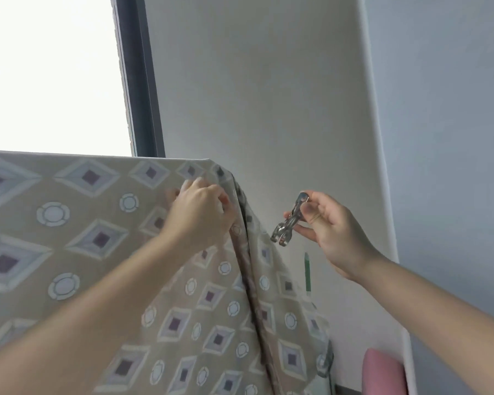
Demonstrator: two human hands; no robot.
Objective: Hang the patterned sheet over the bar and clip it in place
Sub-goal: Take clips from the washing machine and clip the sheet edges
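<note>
My left grip [203,208] pinches the patterned sheet [69,238] at its top fold; right grip [335,232] curls round 1 metal clip [290,220] — squeeze wide, I'd say, bite just beside the left grip.

The patterned sheet [97,252] is matt woven cloth. The clip [290,220] is shiny bare metal. The far wall [268,95] looks smooth, matt painted.

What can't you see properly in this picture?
Head view:
- The bar: hidden under the patterned sheet.
- The clip in the right hand: blurred, its grip unclear.
- The pink object: cut off by the bottom edge.
- Outside the window: washed out white.
</note>
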